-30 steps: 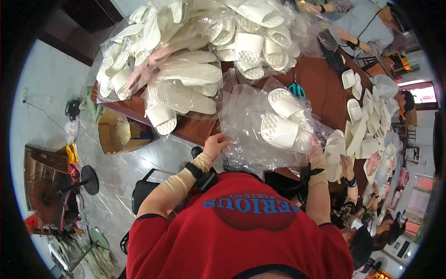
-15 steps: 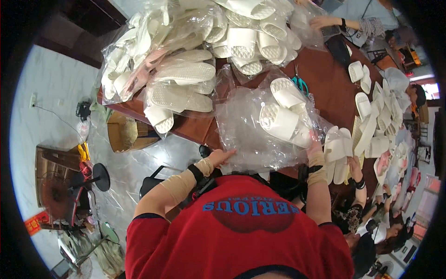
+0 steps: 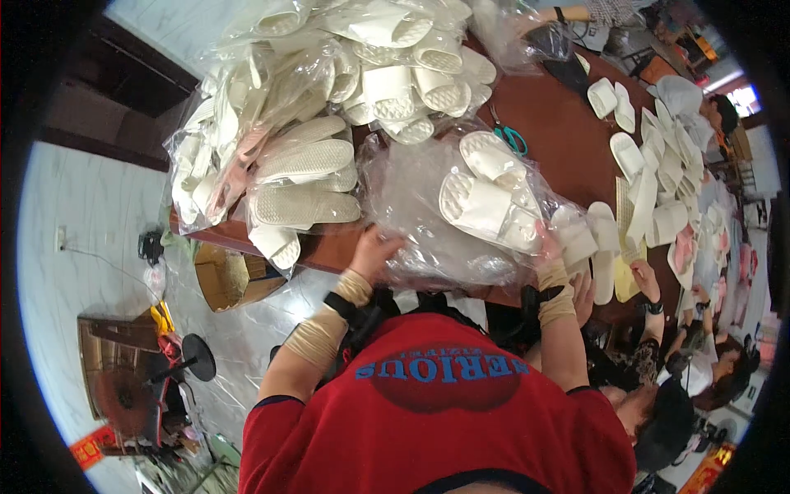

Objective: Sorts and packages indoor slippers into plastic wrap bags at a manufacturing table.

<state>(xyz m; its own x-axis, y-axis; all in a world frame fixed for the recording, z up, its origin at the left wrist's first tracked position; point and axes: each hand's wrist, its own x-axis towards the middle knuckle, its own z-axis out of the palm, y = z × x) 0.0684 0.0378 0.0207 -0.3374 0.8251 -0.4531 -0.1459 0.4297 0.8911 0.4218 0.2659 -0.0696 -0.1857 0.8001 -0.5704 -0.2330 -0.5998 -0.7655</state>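
A pair of white slippers (image 3: 477,206) lies inside a clear plastic bag (image 3: 517,185) on the table in front of me. My right hand (image 3: 546,245) is closed at the bag's right end, close to the slippers; film partly covers its fingers. Below and left of the pair spreads a layer of flat clear bags (image 3: 411,198). At their lower left edge, my left hand (image 3: 376,252) touches the film with its fingers apart, holding nothing that I can make out. Tan wraps and dark bands circle both my wrists.
A large heap of bagged white slippers (image 3: 309,160) covers the table's left and far side. Teal scissors (image 3: 512,138) lie beyond the pair. Loose slippers (image 3: 658,177) line the right side, where a co-worker's hand (image 3: 646,280) reaches in. A cardboard box (image 3: 230,278) stands left on the floor.
My left hand has moved up and slightly left onto the bags' edge. My right hand stays at the bagged pair. The co-worker's hand at right has shifted off the slippers beside me.
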